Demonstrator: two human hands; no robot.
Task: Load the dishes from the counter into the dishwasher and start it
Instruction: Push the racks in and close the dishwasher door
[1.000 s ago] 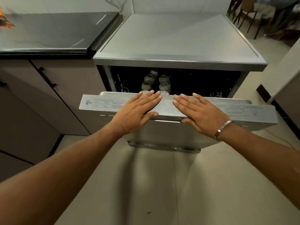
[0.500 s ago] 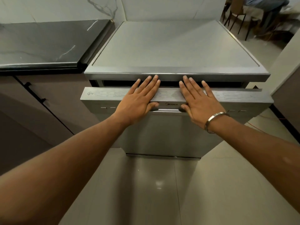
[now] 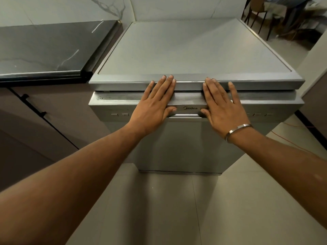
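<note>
A silver freestanding dishwasher [image 3: 185, 50] stands in front of me with its door [image 3: 184, 144] closed against the body. My left hand [image 3: 155, 105] lies flat on the door's top edge, fingers spread, fingertips touching the lid rim. My right hand [image 3: 223, 105], with a metal bangle at the wrist, presses flat beside it, right of the brand badge [image 3: 190, 108]. Small buttons [image 3: 120, 114] sit on the control strip left of my hands; more show at the right [image 3: 258, 114]. The dishes inside are hidden.
A dark marble counter [image 3: 46, 50] adjoins the dishwasher on the left, above brown cabinets with a black handle [image 3: 33, 105]. Chairs [image 3: 260, 18] stand at the far right. An orange cable [image 3: 292, 124] runs on the tiled floor at right.
The door swung up from half open to fully closed under both palms. The dark interior and the cups seen earlier are no longer visible.
</note>
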